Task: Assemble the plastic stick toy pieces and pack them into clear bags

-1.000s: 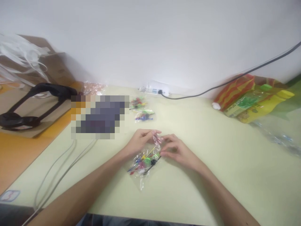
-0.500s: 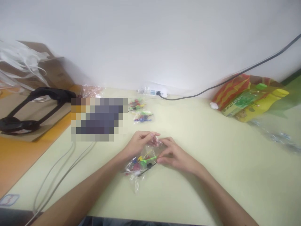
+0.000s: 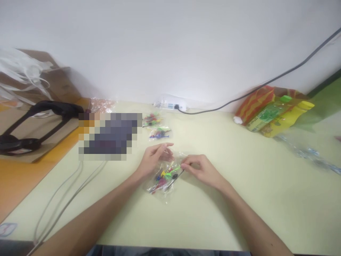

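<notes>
A clear plastic bag [image 3: 166,177] holds several small colourful plastic pieces: green, yellow, blue and red ones, plus a thin black stick with a round black part. My right hand [image 3: 201,169] pinches the bag's right edge, close to the end of the black stick. Over the bag's upper left side, my left hand [image 3: 154,158] is curved with thumb and fingers apart; it is against or just above the plastic. Beyond my hands lie two more packets of similar pieces, a nearer packet [image 3: 160,133] and a farther packet [image 3: 153,119].
A power strip [image 3: 173,104] with a black cable sits by the wall. At right are a bright snack bag [image 3: 287,121], a green-capped bottle [image 3: 271,110] and clear wrapping [image 3: 311,153]. At left are a blurred-out dark object [image 3: 112,135], cords, a black frame [image 3: 39,126] and a cardboard box [image 3: 60,80].
My left fingers have spread apart from the crumpled top of the bag. The bag's contents have shifted up and to the right, and my right hand has moved slightly up with the edge.
</notes>
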The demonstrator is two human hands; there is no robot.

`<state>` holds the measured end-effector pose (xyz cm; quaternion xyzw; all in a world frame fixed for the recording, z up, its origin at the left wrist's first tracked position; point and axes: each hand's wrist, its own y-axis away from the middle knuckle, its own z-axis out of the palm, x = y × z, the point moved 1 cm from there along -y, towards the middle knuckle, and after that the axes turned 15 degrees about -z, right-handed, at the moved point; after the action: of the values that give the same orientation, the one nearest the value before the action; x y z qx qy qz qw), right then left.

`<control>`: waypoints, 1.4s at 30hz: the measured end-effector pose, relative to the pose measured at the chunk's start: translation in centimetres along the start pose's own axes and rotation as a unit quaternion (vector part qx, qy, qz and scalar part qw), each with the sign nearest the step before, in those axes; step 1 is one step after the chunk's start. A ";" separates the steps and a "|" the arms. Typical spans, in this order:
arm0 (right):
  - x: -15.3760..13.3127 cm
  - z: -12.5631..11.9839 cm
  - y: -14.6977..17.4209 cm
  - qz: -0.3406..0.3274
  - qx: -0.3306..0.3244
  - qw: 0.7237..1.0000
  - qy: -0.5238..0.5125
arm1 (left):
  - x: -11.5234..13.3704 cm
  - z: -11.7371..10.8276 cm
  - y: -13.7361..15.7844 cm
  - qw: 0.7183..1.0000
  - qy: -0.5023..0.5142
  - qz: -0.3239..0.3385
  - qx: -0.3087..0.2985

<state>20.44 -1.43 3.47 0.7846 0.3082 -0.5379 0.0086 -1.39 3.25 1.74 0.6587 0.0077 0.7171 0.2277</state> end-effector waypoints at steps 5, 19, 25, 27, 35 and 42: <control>0.5 0.0 0.1 0.022 0.077 0.997 -0.007 | -0.2 -0.5 -0.7 0.998 -0.055 -0.021 -0.036; 1.8 0.3 -0.4 0.066 0.266 0.951 -0.142 | -0.4 -0.3 -0.6 1.000 -0.031 0.001 0.005; 1.8 0.3 -0.3 0.020 0.243 0.964 -0.107 | -0.6 -0.6 -0.8 0.999 -0.033 0.025 -0.021; 1.8 0.1 -0.2 -0.010 0.223 0.971 -0.088 | -0.6 -0.7 -0.9 0.998 -0.024 0.034 -0.040; 1.7 0.1 0.2 -0.006 0.199 0.979 -0.038 | -0.2 -0.8 -0.4 0.995 -0.057 0.058 -0.059; 2.0 0.3 0.1 0.058 0.204 0.971 -0.112 | -0.5 0.1 0.1 0.995 -0.095 0.022 0.000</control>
<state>20.69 -0.69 1.64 0.7211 0.1430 -0.6725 -0.0856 -1.30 2.98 1.30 0.7241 -0.0286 0.6559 0.2112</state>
